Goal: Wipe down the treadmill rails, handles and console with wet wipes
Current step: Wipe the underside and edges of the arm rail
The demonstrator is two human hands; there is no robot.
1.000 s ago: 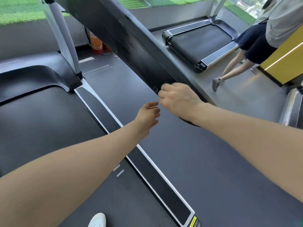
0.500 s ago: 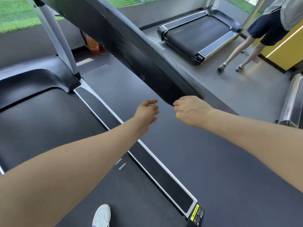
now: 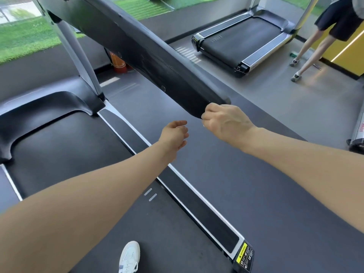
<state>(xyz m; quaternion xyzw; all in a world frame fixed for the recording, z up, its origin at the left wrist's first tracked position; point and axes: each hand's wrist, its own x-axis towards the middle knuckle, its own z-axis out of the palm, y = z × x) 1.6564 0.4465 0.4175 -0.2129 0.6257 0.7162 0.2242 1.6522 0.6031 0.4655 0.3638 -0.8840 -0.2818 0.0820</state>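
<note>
While the right hand (image 3: 226, 123) curls its grip at the handrail (image 3: 149, 54) tip, left hand (image 3: 174, 134) loosely open, second treadmill (image 3: 242, 42) beyond.

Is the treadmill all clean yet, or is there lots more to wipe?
Can't tell what's already clean. In hand: the right hand is curled at the tip of the black handrail; a wipe isn't clearly visible. The left hand hangs open. The side rail below is untouched now; the console is out of view.
</note>
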